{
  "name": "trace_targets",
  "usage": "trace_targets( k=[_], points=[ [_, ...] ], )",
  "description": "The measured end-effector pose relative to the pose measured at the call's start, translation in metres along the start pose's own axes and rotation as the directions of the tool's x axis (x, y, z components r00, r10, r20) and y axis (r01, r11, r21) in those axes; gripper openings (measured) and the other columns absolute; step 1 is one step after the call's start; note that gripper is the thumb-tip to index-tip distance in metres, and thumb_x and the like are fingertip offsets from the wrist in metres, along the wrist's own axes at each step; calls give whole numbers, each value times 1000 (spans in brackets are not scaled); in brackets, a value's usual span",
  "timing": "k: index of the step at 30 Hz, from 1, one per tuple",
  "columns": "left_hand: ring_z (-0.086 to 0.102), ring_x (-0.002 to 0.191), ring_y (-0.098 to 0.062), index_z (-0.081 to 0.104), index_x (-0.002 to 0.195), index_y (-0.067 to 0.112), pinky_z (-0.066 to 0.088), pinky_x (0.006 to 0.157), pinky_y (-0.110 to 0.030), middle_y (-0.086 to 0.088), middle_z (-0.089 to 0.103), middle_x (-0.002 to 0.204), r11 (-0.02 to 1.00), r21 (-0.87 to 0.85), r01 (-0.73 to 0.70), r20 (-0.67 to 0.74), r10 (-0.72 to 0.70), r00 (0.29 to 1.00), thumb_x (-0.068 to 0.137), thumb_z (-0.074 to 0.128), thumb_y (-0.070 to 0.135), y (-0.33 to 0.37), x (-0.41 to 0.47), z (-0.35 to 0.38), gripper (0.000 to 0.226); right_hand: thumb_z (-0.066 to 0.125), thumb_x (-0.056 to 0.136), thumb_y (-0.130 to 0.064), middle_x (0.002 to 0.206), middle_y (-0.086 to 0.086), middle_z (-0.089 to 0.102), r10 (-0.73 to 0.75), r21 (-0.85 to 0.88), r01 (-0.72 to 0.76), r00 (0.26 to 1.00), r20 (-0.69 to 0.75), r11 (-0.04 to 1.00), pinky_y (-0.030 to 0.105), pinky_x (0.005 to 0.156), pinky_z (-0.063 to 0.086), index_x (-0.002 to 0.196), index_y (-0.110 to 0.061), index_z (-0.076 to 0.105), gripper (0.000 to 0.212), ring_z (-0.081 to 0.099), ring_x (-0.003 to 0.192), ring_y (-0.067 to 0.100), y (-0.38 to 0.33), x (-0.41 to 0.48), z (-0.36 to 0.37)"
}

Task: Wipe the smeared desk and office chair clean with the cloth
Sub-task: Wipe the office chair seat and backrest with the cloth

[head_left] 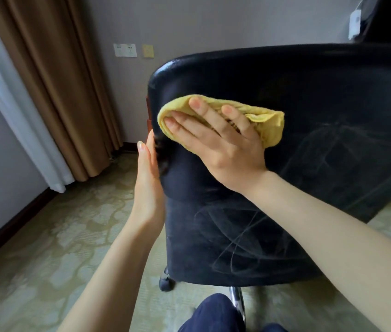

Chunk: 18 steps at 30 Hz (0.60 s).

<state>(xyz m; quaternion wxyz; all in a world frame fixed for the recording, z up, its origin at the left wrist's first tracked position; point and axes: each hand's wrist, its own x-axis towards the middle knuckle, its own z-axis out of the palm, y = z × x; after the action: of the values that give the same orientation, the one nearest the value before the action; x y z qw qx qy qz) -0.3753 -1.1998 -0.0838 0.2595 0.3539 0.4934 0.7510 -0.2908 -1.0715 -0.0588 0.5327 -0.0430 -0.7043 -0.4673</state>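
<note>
The black office chair (309,97) fills the right half of the view, its backrest turned toward me. Pale swirling smears cover its lower and right parts. My right hand (220,144) presses a folded yellow cloth (268,125) flat against the upper left of the backrest, fingers spread over it. My left hand (147,178) lies flat along the chair's left edge, fingers straight, touching the side. The desk is out of view.
Brown curtains (53,87) and a white sheer hang at the left. A patterned green carpet (69,248) covers the floor. A chair castor (165,282) and a chrome leg (236,303) show below the backrest. My dark trouser knee (213,315) is at the bottom. Wall sockets (125,50) sit behind.
</note>
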Motion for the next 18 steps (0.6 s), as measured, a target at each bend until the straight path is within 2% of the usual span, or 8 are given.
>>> trace_targets(
  k=[3,5,9,11,12,14,16,18],
  points=[
    [46,104,26,31,145,33,37,83,3,35,50,122,997,76,7,11,-8,1000,102,6,45,3,4,-3,51,49,97,-16,141,-13,48,-129,64,122,985,118,990,30,111,23,140,-26,47,44,39,132,10,-8,-25,-1],
    [50,90,29,32,142,35,38,70,5,40,52,105,993,117,13,6,-14,1000,102,5,43,9,3,-4,49,49,95,-11,140,-10,50,-201,116,185,968,152,976,31,111,26,138,-23,49,45,40,131,11,-4,-36,-4],
    [50,86,29,39,124,50,38,65,5,44,52,98,991,127,29,-16,-27,1000,102,10,44,15,2,-1,37,45,95,-4,138,-4,52,-412,254,355,882,229,900,32,112,28,136,-17,51,43,41,132,14,17,-60,-16],
    [47,100,24,43,124,51,38,77,3,44,51,107,990,126,60,-71,-51,996,99,20,52,12,1,0,34,37,98,-4,141,-4,49,-473,275,400,830,295,874,32,114,25,139,-16,44,43,37,134,14,32,-76,-27],
    [43,115,17,41,134,45,37,94,-4,37,48,124,991,106,79,-99,-68,993,96,25,60,9,0,1,43,34,99,-3,143,-4,47,-488,285,408,808,330,868,33,115,22,140,-16,41,44,35,135,14,41,-84,-33],
    [27,138,0,24,149,36,23,117,-31,20,27,152,987,96,132,-143,-118,983,83,33,76,2,-2,3,78,27,100,-1,145,-3,42,-507,312,407,765,396,858,35,117,19,141,-17,38,46,31,137,16,60,-94,-47],
    [11,145,-9,6,151,36,12,119,-44,12,6,159,972,89,219,-200,-198,960,89,29,70,-5,-6,9,75,23,100,0,146,-2,42,-509,318,402,738,442,859,35,118,17,143,-17,36,48,30,138,17,80,-97,-59],
    [1,147,-14,-5,150,36,5,118,-50,10,-7,159,944,114,311,-250,-276,928,97,23,58,-7,-16,19,64,24,100,0,144,-2,44,-469,284,376,756,456,882,35,117,15,142,-17,37,47,32,137,17,98,-89,-72]
  ],
)
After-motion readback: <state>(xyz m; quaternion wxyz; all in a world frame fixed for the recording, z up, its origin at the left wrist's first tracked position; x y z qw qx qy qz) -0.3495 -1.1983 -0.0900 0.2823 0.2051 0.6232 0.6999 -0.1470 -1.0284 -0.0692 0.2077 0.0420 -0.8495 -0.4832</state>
